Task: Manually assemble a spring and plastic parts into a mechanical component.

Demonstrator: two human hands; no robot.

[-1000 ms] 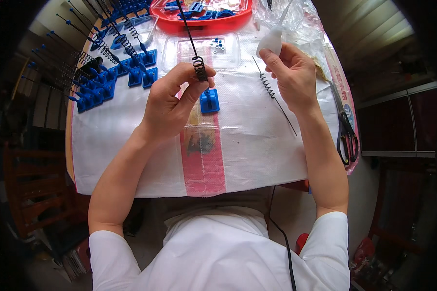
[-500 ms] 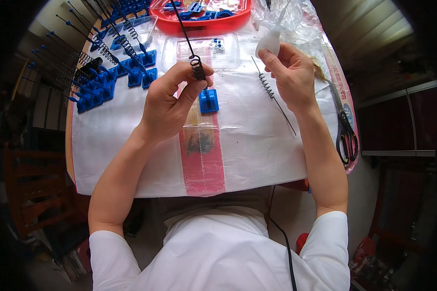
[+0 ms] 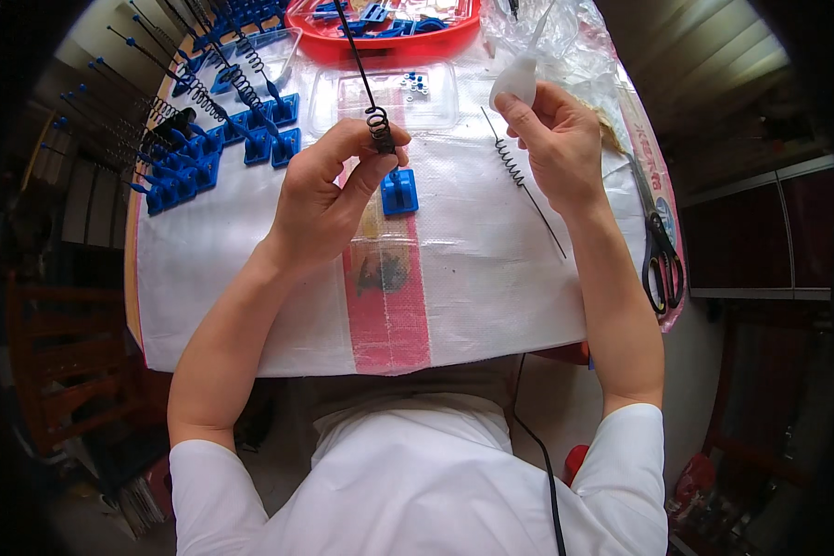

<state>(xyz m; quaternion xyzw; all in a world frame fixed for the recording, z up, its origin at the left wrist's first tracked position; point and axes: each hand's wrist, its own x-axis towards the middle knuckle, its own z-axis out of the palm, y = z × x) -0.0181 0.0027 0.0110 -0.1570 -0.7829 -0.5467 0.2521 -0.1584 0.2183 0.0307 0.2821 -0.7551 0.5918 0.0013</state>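
Note:
Between thumb and fingers, my left hand [image 3: 338,181] pinches the lower coils of a black wire spring [image 3: 377,120], whose straight end points up and away. Just below those fingertips is a square blue plastic base [image 3: 399,193], in line with the spring; the join is partly hidden by my fingers. My right hand [image 3: 558,139] grips a white squeeze bottle [image 3: 516,80] with its long thin nozzle pointing up. A second black wire spring [image 3: 510,162] with straight ends lies on the white sheet to the left of my right hand.
Several finished-looking blue bases with springs [image 3: 181,176] stand at the far left. A clear plastic tray [image 3: 343,97] holds small blue and white pieces; behind it a red tray [image 3: 389,42] holds blue parts. Black-handled scissors [image 3: 661,259] lie at the right edge, near crumpled clear plastic [image 3: 574,37].
The spring in my left hand has shifted very slightly to the right at its upper end. Both hands keep their grips and have barely moved.

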